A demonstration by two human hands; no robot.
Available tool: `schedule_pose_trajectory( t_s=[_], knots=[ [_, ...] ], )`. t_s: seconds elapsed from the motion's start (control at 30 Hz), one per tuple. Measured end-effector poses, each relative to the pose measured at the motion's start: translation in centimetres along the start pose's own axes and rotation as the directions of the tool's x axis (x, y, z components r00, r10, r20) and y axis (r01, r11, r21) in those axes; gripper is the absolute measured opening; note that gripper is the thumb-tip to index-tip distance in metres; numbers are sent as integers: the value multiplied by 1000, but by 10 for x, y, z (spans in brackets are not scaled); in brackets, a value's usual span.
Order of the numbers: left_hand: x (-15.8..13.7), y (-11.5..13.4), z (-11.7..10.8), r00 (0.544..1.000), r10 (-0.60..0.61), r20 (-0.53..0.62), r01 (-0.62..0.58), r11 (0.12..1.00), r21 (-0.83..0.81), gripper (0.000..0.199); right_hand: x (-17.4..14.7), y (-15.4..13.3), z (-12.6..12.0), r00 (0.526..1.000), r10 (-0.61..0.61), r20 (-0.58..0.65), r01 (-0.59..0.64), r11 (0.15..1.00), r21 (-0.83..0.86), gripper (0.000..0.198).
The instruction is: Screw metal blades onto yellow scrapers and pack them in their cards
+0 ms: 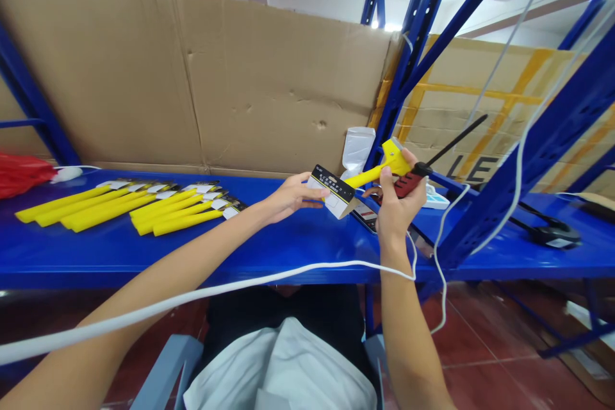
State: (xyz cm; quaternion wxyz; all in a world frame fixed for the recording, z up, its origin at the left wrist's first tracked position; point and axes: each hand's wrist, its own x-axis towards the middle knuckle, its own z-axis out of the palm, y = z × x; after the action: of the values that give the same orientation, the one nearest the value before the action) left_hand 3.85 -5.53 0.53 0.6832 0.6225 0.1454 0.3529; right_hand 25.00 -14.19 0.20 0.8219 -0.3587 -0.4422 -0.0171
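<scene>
My left hand (300, 195) pinches a folded black-and-white cardboard card (336, 189) near the end of a yellow scraper's (368, 174) handle. My right hand (401, 195) grips the scraper near its yellow head, which bears a small screw. In the same hand lies a screwdriver (408, 182) with a red and black handle, its dark shaft pointing up and to the right. The card covers the far end of the scraper's handle. To the left, several yellow handles (103, 211) with black-and-white cards lie in two groups on the blue table (283, 246).
A phone (366, 216) lies under my hands. A white cable (202, 293) runs across in front of me. Blue shelf posts (408, 57) and a cardboard wall (278, 90) stand behind. At left is a red bag (24, 174); at right, a black device (552, 234).
</scene>
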Motion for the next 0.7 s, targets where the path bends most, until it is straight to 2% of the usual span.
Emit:
schedule_pose_trajectory(
  t_s=[0.37, 0.5, 0.7],
  knots=[
    [-2, 3, -1, 993, -42, 112, 37, 998, 42, 56, 4, -2, -9, 994, 10, 109, -7, 1000, -29, 67],
    [-1, 2, -2, 993, -53, 110, 49, 998, 34, 56, 4, -5, -12, 988, 16, 155, -15, 1000, -9, 66],
    [-1, 2, -3, 994, -55, 95, 52, 998, 28, 57, 0, -8, -10, 956, 93, 279, -95, 995, -8, 60]
  ],
)
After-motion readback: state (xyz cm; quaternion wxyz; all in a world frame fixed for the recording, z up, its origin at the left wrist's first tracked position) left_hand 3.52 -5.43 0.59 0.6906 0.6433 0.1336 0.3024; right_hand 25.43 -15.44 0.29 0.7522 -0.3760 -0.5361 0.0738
